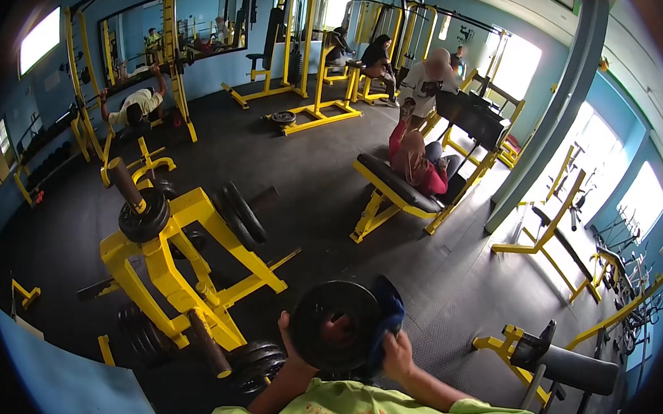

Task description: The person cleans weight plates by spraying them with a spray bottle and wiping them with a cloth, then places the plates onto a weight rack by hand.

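A round black weight plate (308,324) is held up in front of the green shirt at the bottom centre. My left hand (292,342) grips its left edge, fingers curled at the rim. On the right side my right hand (396,353) is closed on a dark blue cloth (388,316) that lies against the plate's edge. Something reddish shows through the plate's centre hole. To the left stands a yellow plate rack (166,272) with black plates (144,214) on its pegs.
On the padded bench (398,185) a person in red reclines, with another person standing behind. At the upper left a person lies under a bar. A black-padded yellow bench (572,367) is at the lower right, a grey pillar (559,112) beyond. More machines line the walls.
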`<state>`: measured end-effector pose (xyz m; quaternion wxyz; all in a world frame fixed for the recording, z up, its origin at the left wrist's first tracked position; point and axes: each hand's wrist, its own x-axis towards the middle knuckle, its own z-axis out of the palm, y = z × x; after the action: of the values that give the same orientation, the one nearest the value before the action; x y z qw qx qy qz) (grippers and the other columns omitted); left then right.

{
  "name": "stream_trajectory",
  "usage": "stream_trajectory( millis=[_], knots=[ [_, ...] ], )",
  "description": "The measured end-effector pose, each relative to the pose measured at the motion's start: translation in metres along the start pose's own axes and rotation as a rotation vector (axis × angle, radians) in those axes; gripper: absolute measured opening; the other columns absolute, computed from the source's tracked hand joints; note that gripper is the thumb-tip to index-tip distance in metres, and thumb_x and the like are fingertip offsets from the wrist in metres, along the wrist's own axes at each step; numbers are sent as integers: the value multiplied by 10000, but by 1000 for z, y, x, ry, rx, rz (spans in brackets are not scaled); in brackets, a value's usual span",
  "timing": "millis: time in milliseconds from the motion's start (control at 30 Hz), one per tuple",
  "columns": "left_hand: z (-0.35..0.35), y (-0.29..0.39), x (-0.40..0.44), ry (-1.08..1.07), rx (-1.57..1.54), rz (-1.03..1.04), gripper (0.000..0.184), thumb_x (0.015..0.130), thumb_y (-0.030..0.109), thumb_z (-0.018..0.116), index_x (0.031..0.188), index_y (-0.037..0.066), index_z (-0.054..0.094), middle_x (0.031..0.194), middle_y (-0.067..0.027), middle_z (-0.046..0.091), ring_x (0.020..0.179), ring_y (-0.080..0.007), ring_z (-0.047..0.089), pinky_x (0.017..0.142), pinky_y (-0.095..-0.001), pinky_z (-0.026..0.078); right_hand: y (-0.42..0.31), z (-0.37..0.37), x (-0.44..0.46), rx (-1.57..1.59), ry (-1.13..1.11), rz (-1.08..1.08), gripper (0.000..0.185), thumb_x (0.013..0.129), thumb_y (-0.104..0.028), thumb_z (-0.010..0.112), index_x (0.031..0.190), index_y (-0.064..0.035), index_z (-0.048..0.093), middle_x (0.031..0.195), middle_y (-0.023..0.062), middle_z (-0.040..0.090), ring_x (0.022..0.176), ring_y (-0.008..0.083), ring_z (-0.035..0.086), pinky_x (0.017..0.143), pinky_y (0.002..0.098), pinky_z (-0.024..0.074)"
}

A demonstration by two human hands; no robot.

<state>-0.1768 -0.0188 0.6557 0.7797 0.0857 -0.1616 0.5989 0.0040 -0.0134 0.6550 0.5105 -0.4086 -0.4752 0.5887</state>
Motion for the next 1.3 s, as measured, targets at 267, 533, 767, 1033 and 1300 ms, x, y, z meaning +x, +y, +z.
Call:
stream_trajectory(
  millis=[267, 533, 767, 1033, 1300],
  knots=[
    [51, 41, 18, 265, 912, -268, 574, 844, 319, 657, 1284, -7, 484, 1168, -210, 587, 1034, -298, 612, 931, -436, 492, -29, 11, 22, -285, 60, -187, 130, 897, -48, 506, 980, -16, 602, 847, -11, 617, 768, 78, 544, 700, 242, 467],
    [17, 12, 6, 460, 714, 81, 300, 842, 50, 669, 1121, -18, 582, 939, -140, 672, 834, -229, 672, 809, -375, 556, -45, 19, 10, -383, 209, -440, 221, 865, -14, 510, 1062, -19, 610, 820, -6, 618, 740, 76, 553, 694, 233, 466],
    [43, 22, 11, 404, 673, -26, 399, 860, 179, 668, 1198, 17, 533, 1056, -139, 621, 1010, -252, 621, 905, -445, 511, -72, 18, 17, -209, 51, -299, 98, 891, -45, 523, 949, -28, 600, 790, -30, 588, 699, 69, 531, 633, 233, 449],
    [11, -10, 20, 358, 466, 155, 340, 871, 237, 680, 1150, 69, 582, 1072, -109, 632, 1034, -255, 611, 947, -441, 480, -77, 41, 8, -614, 164, -527, 222, 798, -66, 648, 1001, -4, 581, 897, 56, 660, 805, 176, 623, 725, 307, 502],
    [51, -3, 44, 255, 748, 368, 468, 876, 224, 675, 1259, 43, 476, 1148, -118, 599, 1027, -233, 612, 934, -388, 495, -96, 29, 15, -359, 92, -597, 382, 763, -71, 676, 1109, 32, 552, 967, 113, 644, 863, 196, 633, 782, 312, 511]
  ],
)
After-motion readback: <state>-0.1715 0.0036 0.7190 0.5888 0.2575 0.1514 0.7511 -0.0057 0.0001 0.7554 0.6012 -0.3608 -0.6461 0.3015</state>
